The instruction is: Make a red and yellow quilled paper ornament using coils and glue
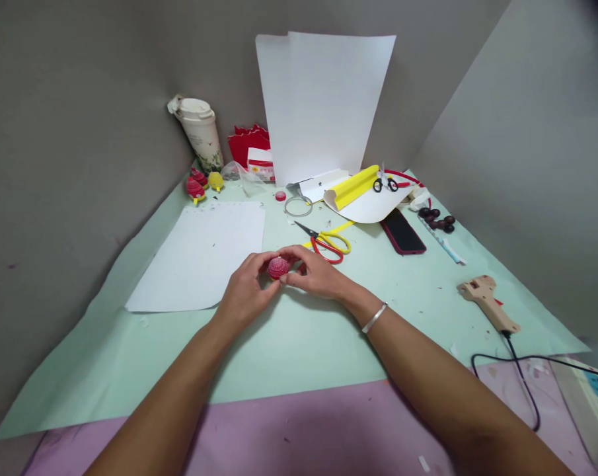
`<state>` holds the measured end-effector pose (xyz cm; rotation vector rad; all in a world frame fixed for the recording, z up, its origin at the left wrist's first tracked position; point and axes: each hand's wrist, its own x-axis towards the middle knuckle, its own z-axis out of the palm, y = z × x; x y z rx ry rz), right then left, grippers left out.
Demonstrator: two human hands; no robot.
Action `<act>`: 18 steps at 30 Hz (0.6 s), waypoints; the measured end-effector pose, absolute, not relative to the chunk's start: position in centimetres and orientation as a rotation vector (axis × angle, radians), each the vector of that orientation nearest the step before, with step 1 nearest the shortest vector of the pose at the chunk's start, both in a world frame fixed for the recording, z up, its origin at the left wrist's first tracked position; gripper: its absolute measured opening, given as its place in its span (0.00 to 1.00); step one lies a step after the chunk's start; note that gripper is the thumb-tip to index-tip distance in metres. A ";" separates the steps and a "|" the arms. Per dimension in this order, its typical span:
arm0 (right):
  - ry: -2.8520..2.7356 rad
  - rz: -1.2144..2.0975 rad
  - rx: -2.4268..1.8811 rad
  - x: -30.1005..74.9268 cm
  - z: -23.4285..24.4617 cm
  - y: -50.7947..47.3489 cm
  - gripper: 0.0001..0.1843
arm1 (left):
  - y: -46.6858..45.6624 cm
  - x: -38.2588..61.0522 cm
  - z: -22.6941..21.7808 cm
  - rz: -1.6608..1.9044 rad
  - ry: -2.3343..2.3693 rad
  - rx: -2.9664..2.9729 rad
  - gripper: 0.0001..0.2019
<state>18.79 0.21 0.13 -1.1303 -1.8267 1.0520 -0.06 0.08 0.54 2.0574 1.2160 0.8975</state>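
Note:
A small red-pink dome with fine ridges [278,268], perhaps coiled paper, sits between my two hands, with a little yellow at its lower edge. My left hand [249,281] curves round its left side, thumb and fingers closed on it. From the right, my right hand [312,272] grips it too, thumb at the front and fingers behind. The undersides of the fingers are hidden. Just beyond my right hand lie scissors with red and yellow handles [328,243], blades pointing left. Similar red domed pieces [195,189] and a yellow one [216,181] stand at the back left.
A white sheet [199,258] lies left of my hands. Behind are a tilted lidded cup [199,129], a metal ring [299,206] and a yellow curled sheet [355,186]. To the right are a phone [402,231] and a glue gun [489,304] with a black cord.

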 end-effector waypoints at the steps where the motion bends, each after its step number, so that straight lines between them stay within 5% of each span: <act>1: -1.826 1.040 -1.141 18.7 0.1 0.2 0.25 | 0.1 0.0 0.5 0.896 1.229 2.055 0.18; 18: -1.864 0.999 -1.163 18.7 0.2 0.2 0.19 | -0.2 0.4 0.6 0.822 1.424 1.898 0.24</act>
